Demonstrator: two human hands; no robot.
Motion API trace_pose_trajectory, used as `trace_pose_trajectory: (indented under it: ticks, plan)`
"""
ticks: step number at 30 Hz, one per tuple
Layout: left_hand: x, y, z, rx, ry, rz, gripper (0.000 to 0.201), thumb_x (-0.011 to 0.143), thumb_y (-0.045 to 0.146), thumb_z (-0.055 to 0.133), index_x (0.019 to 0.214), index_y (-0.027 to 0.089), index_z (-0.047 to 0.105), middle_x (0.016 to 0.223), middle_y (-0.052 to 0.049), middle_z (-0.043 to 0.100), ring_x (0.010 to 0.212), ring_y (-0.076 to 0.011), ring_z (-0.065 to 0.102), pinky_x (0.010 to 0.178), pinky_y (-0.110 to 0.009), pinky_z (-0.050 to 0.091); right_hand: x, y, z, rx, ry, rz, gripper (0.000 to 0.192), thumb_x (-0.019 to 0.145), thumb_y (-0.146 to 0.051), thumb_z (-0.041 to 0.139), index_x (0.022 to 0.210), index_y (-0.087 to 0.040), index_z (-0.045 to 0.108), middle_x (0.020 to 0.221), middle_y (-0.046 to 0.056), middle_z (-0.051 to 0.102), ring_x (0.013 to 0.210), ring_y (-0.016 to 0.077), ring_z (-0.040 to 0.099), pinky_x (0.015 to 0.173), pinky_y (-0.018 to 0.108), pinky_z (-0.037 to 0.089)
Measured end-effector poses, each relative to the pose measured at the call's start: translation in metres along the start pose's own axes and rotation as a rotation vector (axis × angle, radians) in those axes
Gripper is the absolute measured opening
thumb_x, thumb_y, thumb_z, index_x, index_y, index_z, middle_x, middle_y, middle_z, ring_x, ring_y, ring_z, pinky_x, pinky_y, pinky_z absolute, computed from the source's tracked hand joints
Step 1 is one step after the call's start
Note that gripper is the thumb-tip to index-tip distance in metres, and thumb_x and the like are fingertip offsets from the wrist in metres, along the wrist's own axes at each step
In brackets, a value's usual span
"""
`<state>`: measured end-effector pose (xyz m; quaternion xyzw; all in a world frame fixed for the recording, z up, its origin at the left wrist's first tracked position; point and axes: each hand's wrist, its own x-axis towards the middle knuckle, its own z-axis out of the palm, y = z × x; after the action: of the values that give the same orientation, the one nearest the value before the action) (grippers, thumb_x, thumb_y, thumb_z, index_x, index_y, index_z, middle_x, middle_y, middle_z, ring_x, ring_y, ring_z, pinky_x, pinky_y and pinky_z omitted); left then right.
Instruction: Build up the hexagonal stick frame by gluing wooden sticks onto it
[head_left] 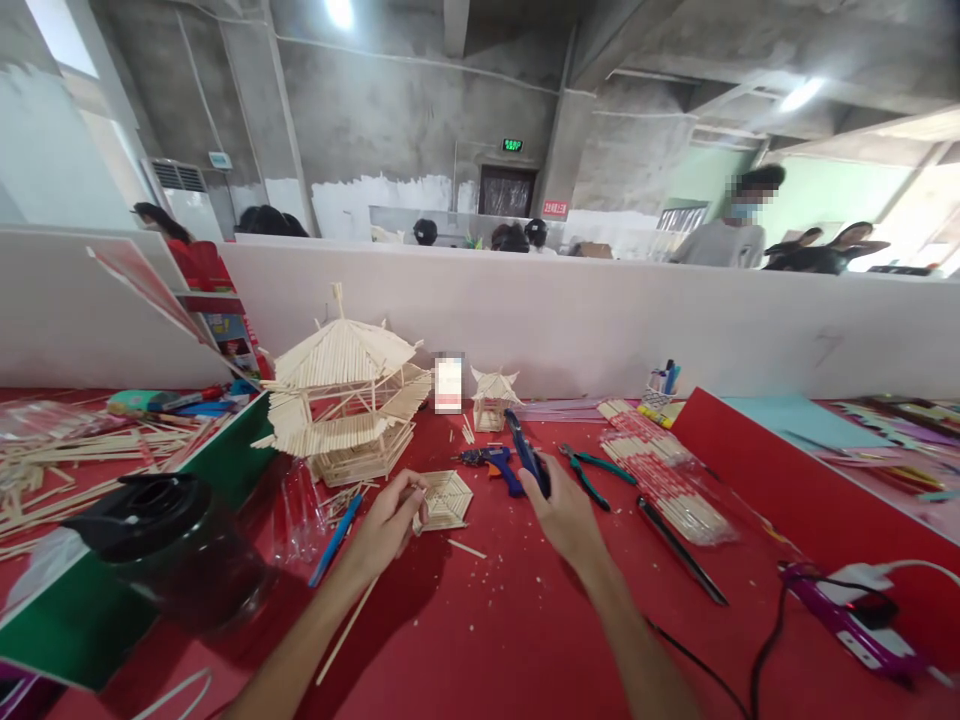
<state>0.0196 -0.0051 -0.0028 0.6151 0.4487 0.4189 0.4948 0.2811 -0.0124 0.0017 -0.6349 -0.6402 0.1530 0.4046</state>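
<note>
My left hand [388, 522] pinches the edge of a flat hexagonal piece made of thin wooden sticks [446, 499], lying on the red table [495, 620]. My right hand [564, 510] grips a dark blue handled tool [526, 455] that points away from me. A blue glue gun [491, 462] lies just left of that hand. Behind stand a large stick pavilion model [346, 400] and a small one [493, 398].
Green-handled pliers [596, 472], a bag of sticks [664, 475] and a black rod [681, 550] lie right of my hand. A dark jug [169, 545] sits at left, loose sticks [67, 470] beyond. A power strip [855, 615] with cables at right. Several people behind the white partition [600, 320].
</note>
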Motion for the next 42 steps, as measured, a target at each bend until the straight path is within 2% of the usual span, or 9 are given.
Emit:
trace_pose_trajectory:
  ticks: [3, 7, 15, 19, 22, 25, 27, 32, 42]
  plan:
    - [0.000, 0.000, -0.001, 0.035, -0.054, -0.010, 0.039, 0.086, 0.058, 0.053, 0.082, 0.020, 0.048, 0.065, 0.008, 0.054, 0.033, -0.0035, 0.036, 0.033, -0.017, 0.024, 0.012, 0.026, -0.015, -0.253, 0.031, 0.103, 0.046, 0.091, -0.049, 0.047, 0.119, -0.014, 0.057, 0.121, 0.017, 0.064, 0.116, 0.0311, 0.058, 0.098, 0.040, 0.043]
    - [0.001, 0.001, -0.004, -0.031, -0.095, -0.111, 0.042, 0.079, 0.059, 0.064, 0.080, 0.019, 0.050, 0.067, 0.003, 0.064, 0.043, -0.0082, 0.055, 0.039, -0.016, 0.033, 0.019, 0.048, -0.025, -0.573, -0.117, 0.252, 0.051, 0.086, -0.047, 0.055, 0.120, -0.010, 0.058, 0.121, 0.021, 0.062, 0.117, 0.0354, 0.057, 0.092, 0.042, 0.045]
    - [0.001, 0.014, -0.019, -0.280, 0.061, -0.261, 0.051, 0.060, 0.054, 0.084, 0.075, 0.019, 0.052, 0.075, -0.004, 0.073, 0.067, -0.0153, 0.070, 0.059, -0.020, 0.053, 0.015, 0.050, -0.022, -0.679, -0.239, 0.237, 0.049, 0.080, -0.042, 0.065, 0.119, -0.012, 0.063, 0.121, 0.021, 0.061, 0.116, 0.0391, 0.055, 0.090, 0.049, 0.044]
    - [0.004, 0.013, -0.025, -0.403, 0.187, -0.220, 0.050, 0.054, 0.048, 0.090, 0.077, 0.019, 0.056, 0.082, -0.002, 0.071, 0.070, -0.0136, 0.070, 0.064, -0.020, 0.057, 0.012, 0.043, -0.021, -0.622, -0.161, 0.151, 0.046, 0.083, -0.040, 0.066, 0.122, -0.015, 0.063, 0.122, 0.019, 0.061, 0.117, 0.0389, 0.054, 0.095, 0.052, 0.042]
    - [0.008, 0.008, -0.025, -0.432, 0.317, -0.125, 0.051, 0.051, 0.047, 0.091, 0.080, 0.018, 0.060, 0.080, 0.002, 0.066, 0.071, -0.0122, 0.069, 0.069, -0.021, 0.059, 0.007, 0.022, -0.012, -0.333, -0.085, -0.031, 0.035, 0.088, -0.035, 0.060, 0.117, -0.014, 0.065, 0.118, 0.017, 0.065, 0.114, 0.0325, 0.058, 0.098, 0.046, 0.042]
    - [0.010, 0.002, -0.023, -0.415, 0.388, -0.071, 0.050, 0.053, 0.049, 0.089, 0.080, 0.018, 0.061, 0.079, 0.003, 0.064, 0.074, -0.0130, 0.069, 0.075, -0.023, 0.059, -0.004, -0.011, 0.008, 0.140, -0.295, -0.157, 0.030, 0.096, -0.037, 0.050, 0.112, -0.019, 0.067, 0.103, 0.009, 0.073, 0.094, 0.0223, 0.068, 0.084, 0.032, 0.051]
    - [0.010, 0.000, -0.021, -0.388, 0.414, -0.050, 0.047, 0.057, 0.050, 0.086, 0.079, 0.018, 0.060, 0.080, 0.002, 0.064, 0.076, -0.0137, 0.070, 0.077, -0.024, 0.059, -0.014, -0.031, 0.022, 0.273, -0.395, -0.195, 0.027, 0.094, -0.036, 0.054, 0.110, -0.020, 0.069, 0.094, 0.006, 0.075, 0.086, 0.0202, 0.069, 0.077, 0.028, 0.051]
    - [0.011, -0.004, -0.015, -0.268, 0.443, -0.009, 0.047, 0.063, 0.056, 0.080, 0.079, 0.017, 0.060, 0.079, 0.000, 0.066, 0.076, -0.0149, 0.068, 0.078, -0.027, 0.059, -0.024, -0.048, 0.043, 0.233, -0.417, -0.252, 0.020, 0.091, -0.025, 0.059, 0.106, -0.022, 0.072, 0.095, 0.004, 0.076, 0.080, 0.0193, 0.069, 0.072, 0.027, 0.049]
    - [0.011, -0.007, -0.021, 0.210, 0.278, 0.024, 0.026, 0.071, 0.044, 0.072, 0.069, 0.019, 0.067, 0.067, 0.000, 0.067, 0.067, -0.0194, 0.061, 0.067, -0.029, 0.049, -0.011, -0.008, 0.044, -0.035, -0.203, -0.400, 0.023, 0.096, -0.014, 0.048, 0.102, -0.020, 0.070, 0.098, 0.007, 0.072, 0.092, 0.0218, 0.064, 0.085, 0.033, 0.047]
